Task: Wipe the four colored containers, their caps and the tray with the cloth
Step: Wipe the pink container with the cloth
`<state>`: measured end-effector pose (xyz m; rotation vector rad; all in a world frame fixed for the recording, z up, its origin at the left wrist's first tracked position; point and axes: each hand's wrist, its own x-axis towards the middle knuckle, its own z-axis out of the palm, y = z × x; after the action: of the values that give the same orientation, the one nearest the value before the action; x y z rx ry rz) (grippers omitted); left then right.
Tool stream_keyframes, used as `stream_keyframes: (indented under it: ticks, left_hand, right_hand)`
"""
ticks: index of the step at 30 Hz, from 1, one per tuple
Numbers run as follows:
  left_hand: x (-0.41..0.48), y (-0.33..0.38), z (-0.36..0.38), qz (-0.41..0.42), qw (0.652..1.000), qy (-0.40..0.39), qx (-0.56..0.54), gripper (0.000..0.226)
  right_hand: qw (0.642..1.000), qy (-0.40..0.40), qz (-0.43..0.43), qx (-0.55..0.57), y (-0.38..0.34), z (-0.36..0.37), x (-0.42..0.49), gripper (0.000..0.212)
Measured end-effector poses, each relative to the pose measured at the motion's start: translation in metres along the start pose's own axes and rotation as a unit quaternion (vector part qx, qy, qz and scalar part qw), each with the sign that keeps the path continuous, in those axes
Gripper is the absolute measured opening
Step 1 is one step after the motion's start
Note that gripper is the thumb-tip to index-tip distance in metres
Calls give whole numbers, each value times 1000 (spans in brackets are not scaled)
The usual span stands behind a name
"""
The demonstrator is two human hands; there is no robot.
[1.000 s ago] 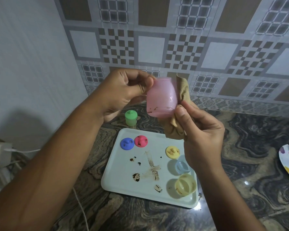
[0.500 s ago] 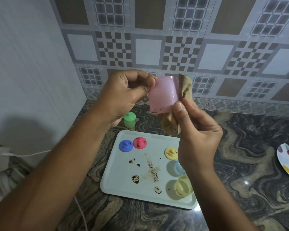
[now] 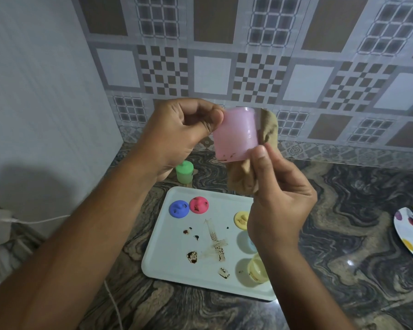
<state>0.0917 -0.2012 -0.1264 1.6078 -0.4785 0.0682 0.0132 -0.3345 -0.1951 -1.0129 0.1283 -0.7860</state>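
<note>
Marbled stone counter (image 3: 343,222) carries the smooth white tray (image 3: 167,246), smeared brown. Little has changed since a second ago: above it your left hand (image 3: 181,132) still pinches the glossy pink container (image 3: 234,136), while your right hand (image 3: 279,206) still grips the crumpled tan cloth (image 3: 268,129) against its far side.

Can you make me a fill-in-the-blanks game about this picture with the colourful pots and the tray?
1. The raised container, held by the left hand and by the right hand with the cloth, is ___.
2. Beside the blue cap and the red cap, the third loose cap on the tray is ___.
3. The capped container standing on the counter behind the tray is ___.

Missing words: pink; yellow; green.
</note>
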Motion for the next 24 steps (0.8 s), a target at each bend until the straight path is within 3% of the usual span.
stream_keyframes:
  ticks: [4,7,12,16,21,24]
  left_hand:
    - [2,-1,-8,-18,1000,-13,4,12]
    - [3,-1,-10,-21,999,-29,36,16]
    - [4,0,-11,-33,997,-52,52,20]
    - [3,5,-10,-27,997,-50,57,22]
    - [0,8,-10,-30,997,-53,40,25]
    - [-1,5,-14,-34,997,-60,19,20]
  right_hand:
    - [998,-35,49,11,-5,-3,10,27]
    - [996,-75,25,-29,-10,-3,11,50]
    - [961,-202,-86,-167,1,-11,11,65]
    - [912,-259,-181,-261,6,-19,10,105]
    - [917,-210,-212,-264,20,-29,16,81]
    - [927,-238,-167,-236,17,-30,15,86]
